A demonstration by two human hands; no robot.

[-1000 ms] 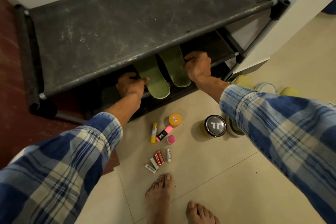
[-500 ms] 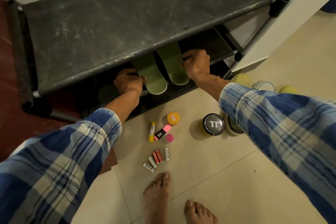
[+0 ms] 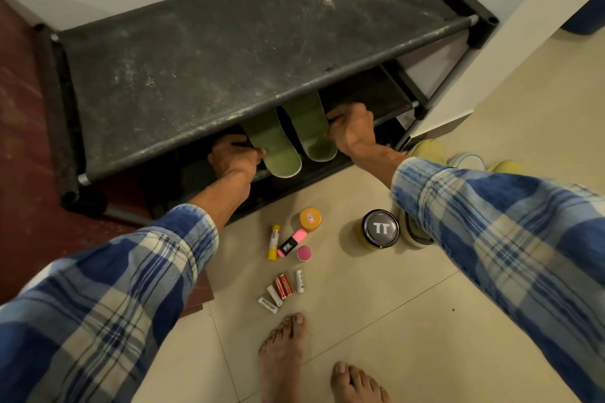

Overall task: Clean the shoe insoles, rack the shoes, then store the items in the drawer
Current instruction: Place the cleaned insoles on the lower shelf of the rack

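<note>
The left hand [image 3: 234,159] grips the edge of the left green slipper [image 3: 276,150], which lies at its 3 o'clock on the rack's lower shelf [image 3: 376,88]. The right hand [image 3: 352,131] grips the right green slipper [image 3: 311,132], at its 9 o'clock.

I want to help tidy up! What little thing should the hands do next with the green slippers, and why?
Probably push the green slippers a bit deeper onto the lower shelf. Their heels overhang its front edge, and the left hand and right hand each grip one by the side.
</note>
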